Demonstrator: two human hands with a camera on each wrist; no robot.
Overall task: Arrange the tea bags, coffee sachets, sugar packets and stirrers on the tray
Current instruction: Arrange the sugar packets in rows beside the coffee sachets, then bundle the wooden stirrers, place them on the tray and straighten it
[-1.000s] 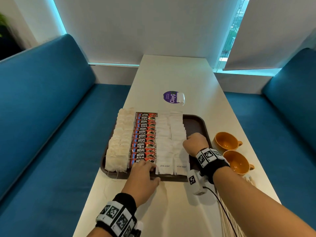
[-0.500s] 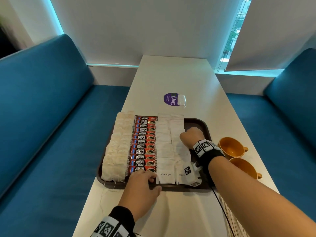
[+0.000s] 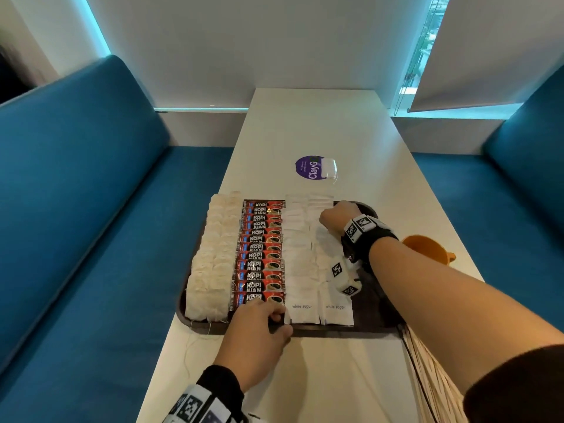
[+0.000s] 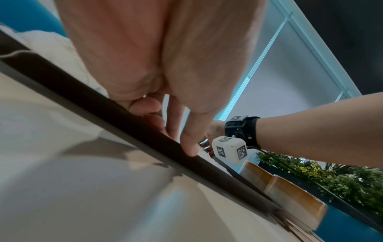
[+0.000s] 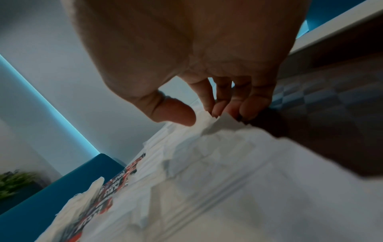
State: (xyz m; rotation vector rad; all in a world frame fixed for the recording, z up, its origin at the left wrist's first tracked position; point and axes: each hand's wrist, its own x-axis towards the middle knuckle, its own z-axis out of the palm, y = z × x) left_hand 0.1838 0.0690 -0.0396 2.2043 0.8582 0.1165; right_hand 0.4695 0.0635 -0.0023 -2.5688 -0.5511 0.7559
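Observation:
A dark brown tray [image 3: 378, 319] lies on the white table. It holds a column of tea bags [image 3: 210, 264], a column of red coffee sachets [image 3: 262, 248] and two columns of white sugar packets [image 3: 300, 261]. My left hand [image 3: 259, 325] grips the tray's front rim [image 4: 124, 114], thumb outside and fingers curled over onto the nearest sachet. My right hand [image 3: 335, 216] hovers at the far end of the right sugar column. Its fingertips [image 5: 246, 113] point down against the packets' right edge, with the thumb apart. A bundle of wooden stirrers [image 3: 427, 386] lies on the table under my right forearm.
Two orange cups [image 3: 427, 248] stand right of the tray, partly behind my forearm. A purple round sticker [image 3: 308, 167] and a small white packet [image 3: 329, 167] sit beyond the tray. Blue benches flank the narrow table on both sides.
My right hand has slid along the right sugar column from the middle toward the far end. The left hand has stayed at the tray's front rim.

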